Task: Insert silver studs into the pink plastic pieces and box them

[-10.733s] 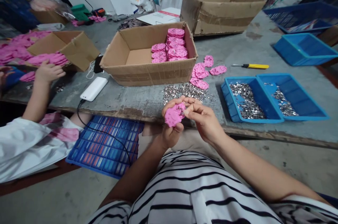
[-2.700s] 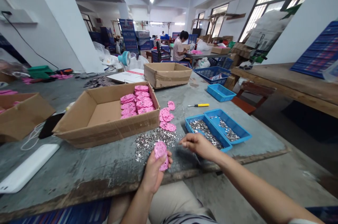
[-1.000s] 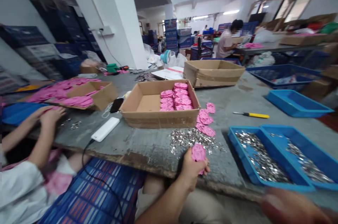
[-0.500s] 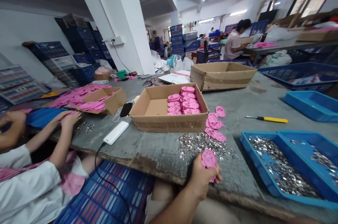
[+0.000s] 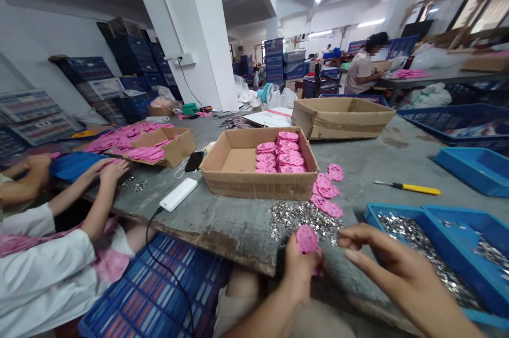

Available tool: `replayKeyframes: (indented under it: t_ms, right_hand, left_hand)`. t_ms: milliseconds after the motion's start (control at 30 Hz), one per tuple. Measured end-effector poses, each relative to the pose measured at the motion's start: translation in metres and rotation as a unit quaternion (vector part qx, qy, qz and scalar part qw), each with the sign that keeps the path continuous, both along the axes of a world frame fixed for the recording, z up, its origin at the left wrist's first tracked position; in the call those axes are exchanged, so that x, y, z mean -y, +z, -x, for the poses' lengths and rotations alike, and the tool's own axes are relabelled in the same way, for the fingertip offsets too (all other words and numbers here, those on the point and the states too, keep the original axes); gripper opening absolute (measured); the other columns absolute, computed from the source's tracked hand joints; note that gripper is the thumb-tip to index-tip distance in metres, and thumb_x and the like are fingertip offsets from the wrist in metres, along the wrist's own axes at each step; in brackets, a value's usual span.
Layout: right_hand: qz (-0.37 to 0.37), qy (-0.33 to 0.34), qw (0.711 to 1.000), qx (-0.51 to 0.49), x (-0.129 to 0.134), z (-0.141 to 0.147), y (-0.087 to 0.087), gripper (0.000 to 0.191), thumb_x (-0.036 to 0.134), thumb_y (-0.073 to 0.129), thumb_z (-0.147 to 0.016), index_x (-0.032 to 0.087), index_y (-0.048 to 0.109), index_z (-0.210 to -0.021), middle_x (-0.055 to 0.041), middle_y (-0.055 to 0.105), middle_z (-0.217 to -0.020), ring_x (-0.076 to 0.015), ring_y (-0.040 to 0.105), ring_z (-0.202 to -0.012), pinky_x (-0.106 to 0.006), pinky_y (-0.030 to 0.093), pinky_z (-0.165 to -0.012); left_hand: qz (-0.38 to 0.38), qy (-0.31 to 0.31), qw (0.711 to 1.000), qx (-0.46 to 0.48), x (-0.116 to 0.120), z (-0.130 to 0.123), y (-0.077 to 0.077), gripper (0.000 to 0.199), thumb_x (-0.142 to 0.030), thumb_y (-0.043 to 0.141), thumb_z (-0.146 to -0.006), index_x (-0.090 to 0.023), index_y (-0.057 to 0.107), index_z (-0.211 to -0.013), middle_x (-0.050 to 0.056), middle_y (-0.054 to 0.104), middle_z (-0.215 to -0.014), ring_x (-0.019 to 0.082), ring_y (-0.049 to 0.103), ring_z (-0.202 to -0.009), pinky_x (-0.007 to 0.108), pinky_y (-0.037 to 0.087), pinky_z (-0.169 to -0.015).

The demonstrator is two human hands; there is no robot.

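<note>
My left hand is closed around a pink scalloped piece, held upright just over the table's front edge. My right hand reaches in from the right, its thumb and fingertips brought close together beside the loose metal pieces. Anything tiny between those fingertips is too small to make out. Small shiny metal pieces lie scattered beyond my left hand. More pink pieces overlap on the table, next to a cardboard box with stacked pink pieces in its right half.
Blue trays with metal pieces stand at right, below a yellow-handled screwdriver. A white power bank with a black cable lies left of the box. Co-workers' hands handle pink pieces at far left. Another cardboard box sits behind.
My right hand has come into view from the right, near the metal pieces. My left hand keeps its pink piece, turned slightly. The whole view has shifted a little.
</note>
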State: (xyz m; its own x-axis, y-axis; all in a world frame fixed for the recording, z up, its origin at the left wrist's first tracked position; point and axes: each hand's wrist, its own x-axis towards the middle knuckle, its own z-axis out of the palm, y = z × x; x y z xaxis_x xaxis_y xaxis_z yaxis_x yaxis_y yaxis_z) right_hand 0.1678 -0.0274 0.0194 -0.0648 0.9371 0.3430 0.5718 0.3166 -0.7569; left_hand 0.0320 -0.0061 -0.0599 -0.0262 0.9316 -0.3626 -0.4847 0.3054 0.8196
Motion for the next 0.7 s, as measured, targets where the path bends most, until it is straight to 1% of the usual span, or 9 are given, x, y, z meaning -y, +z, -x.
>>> replayKeyframes:
  t_ms: [67,133,200,267,367,433,600,700]
  right_hand:
    - [0.075,0.046,0.994,-0.058,-0.012,0.012,-0.016,0.043,0.065,0.066,-0.067,0.022,0.064,-0.072,-0.0049,0.067,-0.069,-0.0192,0.064,-0.063,-0.03,0.054,-0.057]
    - [0.128,0.063,0.984,-0.106,-0.017,0.022,-0.034,0.043,0.064,0.066,-0.065,0.022,0.061,-0.069,-0.0033,0.064,-0.063,-0.0182,0.06,-0.058,-0.029,0.051,-0.054]
    - [0.147,0.065,0.98,-0.118,-0.017,0.03,-0.048,0.041,0.062,0.065,-0.067,0.022,0.058,-0.067,-0.0017,0.062,-0.06,-0.0164,0.057,-0.056,-0.028,0.048,-0.054]
    - [0.159,0.073,0.977,-0.124,-0.016,0.033,-0.054,0.04,0.06,0.062,-0.072,0.021,0.056,-0.063,-0.0011,0.061,-0.057,-0.015,0.054,-0.055,-0.027,0.045,-0.054]
    - [0.16,0.068,0.978,-0.118,-0.016,0.032,-0.054,0.036,0.055,0.062,-0.073,0.021,0.057,-0.063,-0.0011,0.06,-0.058,-0.0142,0.052,-0.055,-0.027,0.042,-0.055]
    - [0.159,0.067,0.979,-0.109,-0.017,0.032,-0.052,0.031,0.05,0.063,-0.073,0.021,0.059,-0.063,-0.0005,0.06,-0.058,-0.0138,0.051,-0.055,-0.027,0.04,-0.055]
    - [0.167,0.05,0.98,-0.092,-0.016,0.033,-0.049,0.02,0.037,0.058,-0.073,0.02,0.059,-0.063,-0.0007,0.063,-0.06,-0.0131,0.051,-0.055,-0.027,0.039,-0.056]
    - [0.178,0.048,0.979,-0.083,-0.016,0.033,-0.047,0.017,0.034,0.06,-0.072,0.02,0.058,-0.063,0.0003,0.062,-0.059,-0.0121,0.049,-0.054,-0.026,0.037,-0.054]
  left_hand:
    - [-0.013,0.044,0.999,-0.018,0.003,0.004,0.001,0.035,-0.025,0.069,-0.053,-0.017,0.051,-0.082,-0.006,0.055,-0.056,0.006,0.048,-0.041,0.017,0.032,-0.039]
    - [-0.041,0.072,0.996,-0.045,0.006,0.008,0.003,0.028,-0.021,0.065,-0.056,-0.017,0.052,-0.08,-0.005,0.056,-0.059,0.006,0.049,-0.044,0.017,0.035,-0.041]
    - [-0.062,0.083,0.992,-0.078,0.009,0.011,0.006,0.024,-0.017,0.063,-0.057,-0.018,0.053,-0.079,-0.005,0.057,-0.062,0.006,0.049,-0.046,0.017,0.038,-0.043]
    - [-0.069,0.087,0.988,-0.104,0.011,0.013,0.009,0.023,-0.016,0.062,-0.057,-0.018,0.053,-0.079,-0.005,0.058,-0.062,0.006,0.05,-0.047,0.017,0.04,-0.043]
    - [-0.074,0.094,0.984,-0.135,0.013,0.015,0.011,0.021,-0.016,0.061,-0.059,-0.019,0.052,-0.079,-0.005,0.059,-0.061,0.008,0.053,-0.046,0.018,0.041,-0.042]
    - [-0.087,0.104,0.978,-0.161,0.013,0.015,0.01,0.021,-0.016,0.06,-0.06,-0.019,0.052,-0.08,-0.004,0.06,-0.062,0.009,0.055,-0.047,0.018,0.042,-0.043]
    - [-0.11,0.104,0.967,-0.205,0.014,0.016,0.0,0.023,-0.017,0.062,-0.061,-0.02,0.054,-0.083,-0.004,0.06,-0.065,0.01,0.054,-0.05,0.02,0.044,-0.048]
    - [-0.121,0.107,0.955,-0.248,0.015,0.017,-0.004,0.025,-0.016,0.064,-0.061,-0.02,0.057,-0.085,-0.004,0.06,-0.069,0.01,0.054,-0.057,0.021,0.044,-0.055]
